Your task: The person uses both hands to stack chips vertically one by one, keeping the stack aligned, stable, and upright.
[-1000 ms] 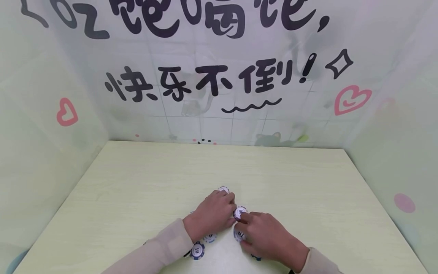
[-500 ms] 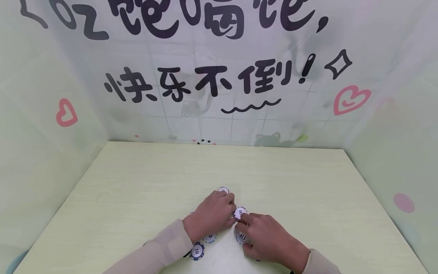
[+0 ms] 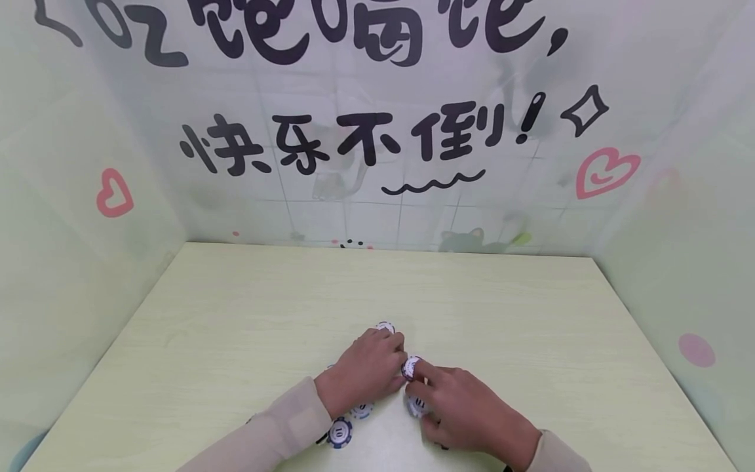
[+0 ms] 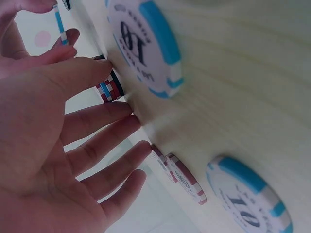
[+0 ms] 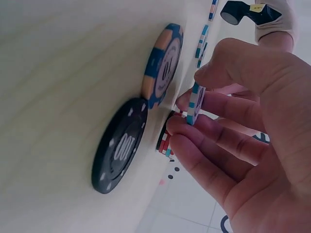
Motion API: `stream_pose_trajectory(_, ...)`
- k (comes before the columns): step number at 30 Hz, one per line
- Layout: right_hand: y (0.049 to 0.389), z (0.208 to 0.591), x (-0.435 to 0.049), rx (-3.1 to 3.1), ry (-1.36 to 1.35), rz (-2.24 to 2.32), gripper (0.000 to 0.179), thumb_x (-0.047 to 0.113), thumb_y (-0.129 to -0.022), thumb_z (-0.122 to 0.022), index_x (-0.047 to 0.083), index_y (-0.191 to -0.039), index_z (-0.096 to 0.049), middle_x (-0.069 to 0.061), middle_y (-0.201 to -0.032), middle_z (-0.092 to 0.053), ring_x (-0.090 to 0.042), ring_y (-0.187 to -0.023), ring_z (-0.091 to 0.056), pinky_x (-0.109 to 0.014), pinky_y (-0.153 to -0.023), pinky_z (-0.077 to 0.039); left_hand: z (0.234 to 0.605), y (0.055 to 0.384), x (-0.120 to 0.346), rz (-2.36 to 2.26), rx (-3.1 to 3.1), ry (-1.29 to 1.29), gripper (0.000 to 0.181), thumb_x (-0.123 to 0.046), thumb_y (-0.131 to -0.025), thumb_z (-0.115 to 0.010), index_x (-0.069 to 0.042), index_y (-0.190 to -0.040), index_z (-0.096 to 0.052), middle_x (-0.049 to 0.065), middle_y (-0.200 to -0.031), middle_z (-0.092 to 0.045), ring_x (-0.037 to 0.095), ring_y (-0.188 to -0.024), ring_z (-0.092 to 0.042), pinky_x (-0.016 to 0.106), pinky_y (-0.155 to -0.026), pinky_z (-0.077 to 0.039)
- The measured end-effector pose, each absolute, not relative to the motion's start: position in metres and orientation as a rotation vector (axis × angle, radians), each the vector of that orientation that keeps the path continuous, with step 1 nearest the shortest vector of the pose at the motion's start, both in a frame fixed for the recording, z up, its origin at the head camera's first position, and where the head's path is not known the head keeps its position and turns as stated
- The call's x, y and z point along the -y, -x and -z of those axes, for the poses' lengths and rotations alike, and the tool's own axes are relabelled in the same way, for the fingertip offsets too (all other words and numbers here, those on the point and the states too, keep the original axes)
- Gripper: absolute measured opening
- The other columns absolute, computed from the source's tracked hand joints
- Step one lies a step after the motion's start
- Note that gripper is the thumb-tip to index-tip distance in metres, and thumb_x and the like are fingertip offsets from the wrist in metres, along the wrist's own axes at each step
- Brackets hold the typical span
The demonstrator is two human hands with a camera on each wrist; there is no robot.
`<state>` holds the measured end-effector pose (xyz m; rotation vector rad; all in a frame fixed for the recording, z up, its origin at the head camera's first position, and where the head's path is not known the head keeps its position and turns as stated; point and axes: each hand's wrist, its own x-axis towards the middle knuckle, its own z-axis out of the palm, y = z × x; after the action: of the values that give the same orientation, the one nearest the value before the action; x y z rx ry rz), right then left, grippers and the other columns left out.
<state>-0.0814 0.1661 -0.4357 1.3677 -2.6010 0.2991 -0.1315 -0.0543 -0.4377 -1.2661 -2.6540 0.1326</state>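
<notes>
My right hand point(image 3: 468, 410) pinches a light-blue and white poker chip point(image 5: 194, 104) edgewise between thumb and fingers. Its forefinger reaches over the top of a short stack of poker chips point(image 3: 409, 369), which shows black, red and blue edges in the left wrist view. The left hand point(image 3: 366, 364) rests on the table with its fingers fairly straight. Its thumb and forefinger lie on either side of the stack, tips right at its edge. Beyond the left fingers lie two red chips point(image 4: 184, 177). A white-faced chip point(image 3: 386, 326) shows past the left knuckles.
Light-blue chips point(image 4: 146, 48) and a blue chip point(image 3: 339, 432) lie flat by the left wrist. Under the right hand, a black chip point(image 5: 120, 145) touches a blue and orange chip point(image 5: 164, 68). A printed curtain point(image 3: 377, 216) stands behind the table point(image 3: 265, 295).
The right hand has shifted slightly right, carrying the light-blue chip a little, and its forefinger now covers more of the stack's top. The left hand stays put.
</notes>
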Motion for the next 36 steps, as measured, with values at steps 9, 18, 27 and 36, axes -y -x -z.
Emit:
stream_pose_trajectory(9, 0.088, 0.427, -0.170, 2.698, -1.309, -0.274, 0.031, 0.021, -0.090, -0.085, 0.012, -0.119, -0.079, -0.001, -0.116, -0.067, -0.009, -0.088, -0.067, -0.030, -0.078, -0.061, 0.437, 0.130, 0.055, -0.125, 2.637, 1.272, 0.030, -0.045, -0.099, -0.082, -0.016, -0.102, -0.085, -0.002, -0.102, -0.067, 0.015, -0.088, -0.059, 0.032, -0.084, -0.055)
stream_pose_trajectory(18, 0.099, 0.431, -0.174, 2.620, -1.290, -0.356, 0.028, 0.016, -0.086, -0.083, 0.012, -0.113, -0.077, 0.001, -0.107, -0.066, -0.006, -0.079, -0.060, -0.025, -0.070, -0.056, 0.436, 0.131, 0.054, -0.117, 2.629, 1.268, 0.030, -0.045, -0.098, -0.082, -0.015, -0.101, -0.085, -0.002, -0.102, -0.068, 0.015, -0.088, -0.060, 0.032, -0.083, -0.055)
stream_pose_trajectory(27, 0.113, 0.435, -0.176, 2.574, -1.283, -0.405, 0.027, 0.012, -0.083, -0.085, 0.011, -0.109, -0.079, 0.001, -0.105, -0.069, -0.010, -0.083, -0.064, -0.026, -0.072, -0.058, 0.437, 0.131, 0.055, -0.107, 2.615, 1.270, 0.030, -0.044, -0.099, -0.082, -0.014, -0.101, -0.085, -0.001, -0.102, -0.068, 0.015, -0.087, -0.059, 0.031, -0.081, -0.054)
stream_pose_trajectory(36, 0.122, 0.438, -0.176, 2.609, -1.267, -0.408, 0.027, 0.013, -0.088, -0.087, 0.009, -0.114, -0.082, -0.002, -0.110, -0.071, -0.013, -0.089, -0.069, -0.029, -0.078, -0.061, 0.439, 0.133, 0.055, -0.108, 2.600, 1.283, 0.032, -0.045, -0.099, -0.082, -0.013, -0.103, -0.085, 0.000, -0.102, -0.068, 0.015, -0.085, -0.057, 0.030, -0.079, -0.053)
